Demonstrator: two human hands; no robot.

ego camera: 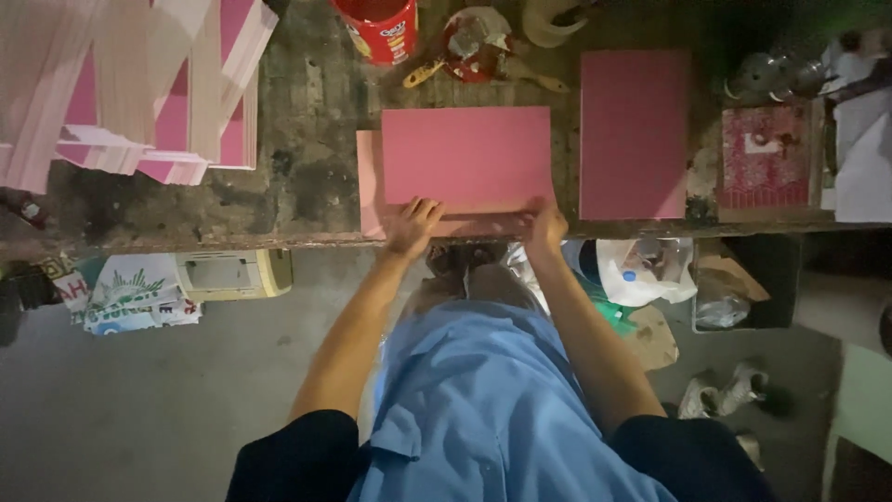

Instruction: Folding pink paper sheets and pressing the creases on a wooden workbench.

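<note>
The pink board lies crosswise at the workbench's near edge (a paler sheet beneath); left hand and right hand press its near corners, equally close.

Upper left of frame: stacked pink-and-white sheets on the surface. Top centre: red can, brush. Right: upright pink board, patterned red card.

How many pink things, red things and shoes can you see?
Pink sheet under the hands: 1
Pink board: 1
Pink stacks: cannot count
Red can: 1
Red patterned card: 1
Shoes: 2
Total counted: 6
</note>
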